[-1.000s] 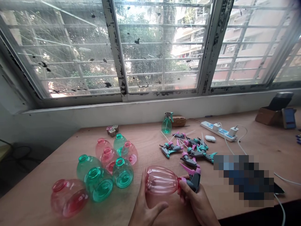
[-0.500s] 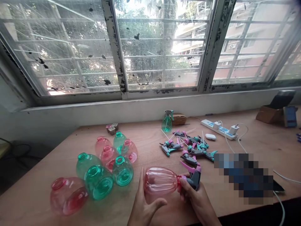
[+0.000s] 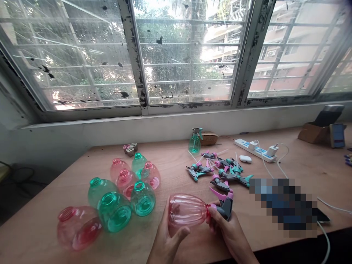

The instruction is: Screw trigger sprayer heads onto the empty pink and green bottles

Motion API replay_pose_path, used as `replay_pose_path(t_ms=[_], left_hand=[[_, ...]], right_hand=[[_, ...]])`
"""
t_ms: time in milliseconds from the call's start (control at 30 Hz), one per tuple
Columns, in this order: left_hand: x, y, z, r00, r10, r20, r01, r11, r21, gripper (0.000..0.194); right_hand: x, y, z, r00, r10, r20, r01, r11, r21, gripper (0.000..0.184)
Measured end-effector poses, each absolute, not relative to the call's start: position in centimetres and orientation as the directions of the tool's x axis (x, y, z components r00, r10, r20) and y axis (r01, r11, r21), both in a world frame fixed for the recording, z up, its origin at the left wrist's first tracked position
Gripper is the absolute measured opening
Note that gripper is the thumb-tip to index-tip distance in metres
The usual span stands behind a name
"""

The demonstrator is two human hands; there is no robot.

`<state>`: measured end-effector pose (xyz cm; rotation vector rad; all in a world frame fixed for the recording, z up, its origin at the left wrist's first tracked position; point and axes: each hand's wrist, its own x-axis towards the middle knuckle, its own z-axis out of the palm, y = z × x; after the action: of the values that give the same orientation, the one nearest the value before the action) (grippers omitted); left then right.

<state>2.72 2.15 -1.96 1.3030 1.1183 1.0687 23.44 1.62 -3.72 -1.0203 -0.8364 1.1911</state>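
left hand [image 3: 167,236], loosely open, touches a pink bottle [image 3: 187,210]; right hand [image 3: 229,228], partly hidden, grips its collar [image 3: 213,206].

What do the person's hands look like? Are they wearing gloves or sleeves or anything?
Both the left hand and the right hand are bare: no gloves, and I can't see any rings, watch, bracelet or markings on them. No sleeves show either. The picture cuts off near the wrists, so I can't tell what's worn higher up.
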Motion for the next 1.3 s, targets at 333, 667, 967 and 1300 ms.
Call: replay_pose_path(t_ms=[333,667,967,1300], left_hand=[[2.7,2.5,-3.4,0.125,0.991,0.043,0.110,-0.057,0.992,0.111],[2.7,2.8,-3.7,0.123,0.989,0.076,0.126,-0.092,0.988,0.102],[2.6,2.7,-4.4,0.131,0.989,0.074,0.077,-0.084,0.994,0.093],[2.7,2.5,-3.4,0.147,0.988,0.039,0.068,-0.049,0.996,0.087]], right_hand=[[23.5,1.6,-3.8,0.182,0.983,-0.008,-0.340,0.056,-0.939,0.037],[23.6,1.7,-4.1,0.194,0.981,-0.003,-0.330,0.062,-0.942,0.039],[23.6,1.6,-4.4,0.200,0.979,-0.036,-0.314,0.029,-0.949,0.042],[23.6,1.4,-4.0,0.204,0.979,0.001,-0.268,0.057,-0.962,0.036]])
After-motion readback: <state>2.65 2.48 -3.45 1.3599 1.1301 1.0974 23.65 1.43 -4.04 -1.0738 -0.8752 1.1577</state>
